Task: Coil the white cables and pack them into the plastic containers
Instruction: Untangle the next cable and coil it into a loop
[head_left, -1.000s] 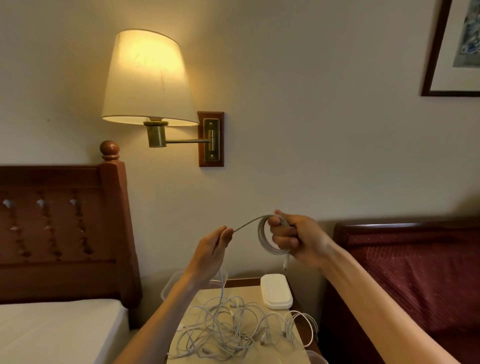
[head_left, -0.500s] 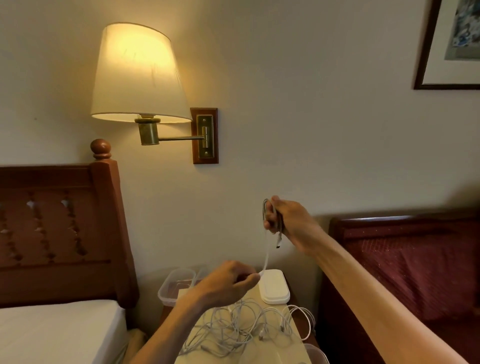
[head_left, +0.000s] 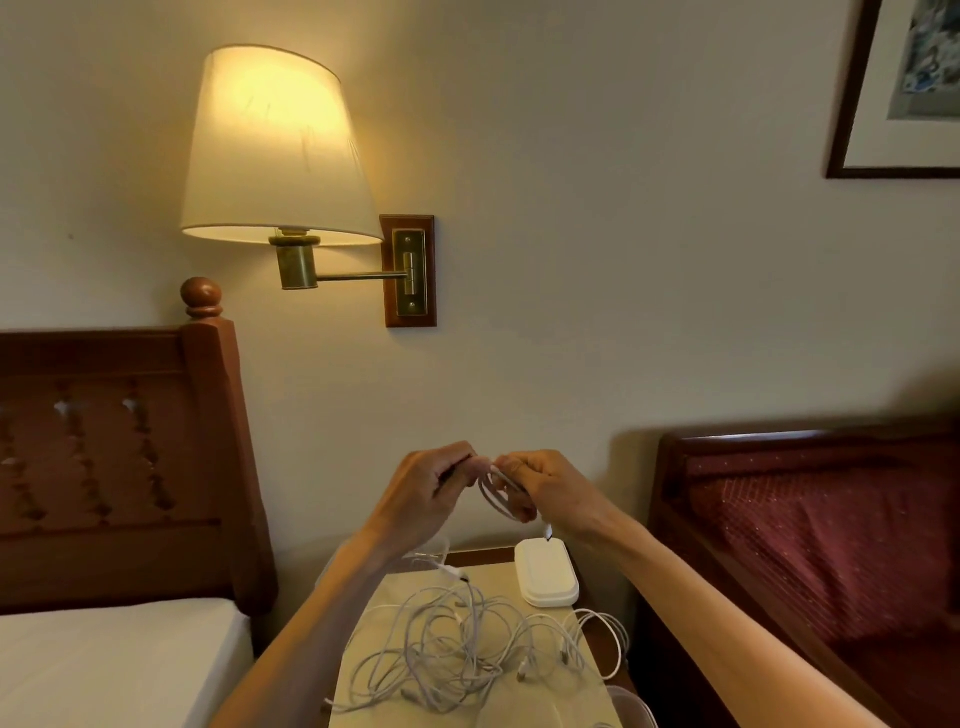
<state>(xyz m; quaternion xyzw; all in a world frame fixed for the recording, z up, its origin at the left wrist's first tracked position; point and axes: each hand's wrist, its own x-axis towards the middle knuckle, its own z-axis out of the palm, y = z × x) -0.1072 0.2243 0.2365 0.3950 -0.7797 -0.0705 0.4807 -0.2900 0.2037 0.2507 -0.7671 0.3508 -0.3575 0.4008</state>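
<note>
Holding a small white coil (head_left: 501, 496) between both hands above the surface (head_left: 363, 670): right hand (head_left: 556, 493) gripping the loops, left hand (head_left: 423, 496) pinching the free length at the coil's top. Keep loops equal and flat; feed the strand without twist; tuck the dangling plug (head_left: 547, 531) last.

Count: one coil in hand; one tangled heap of white cables (head_left: 467, 654) on the near surface, number of strands indeterminable; one white closed case (head_left: 546, 578) far right; one clear container (head_left: 636, 706), partly visible, near right.
</note>
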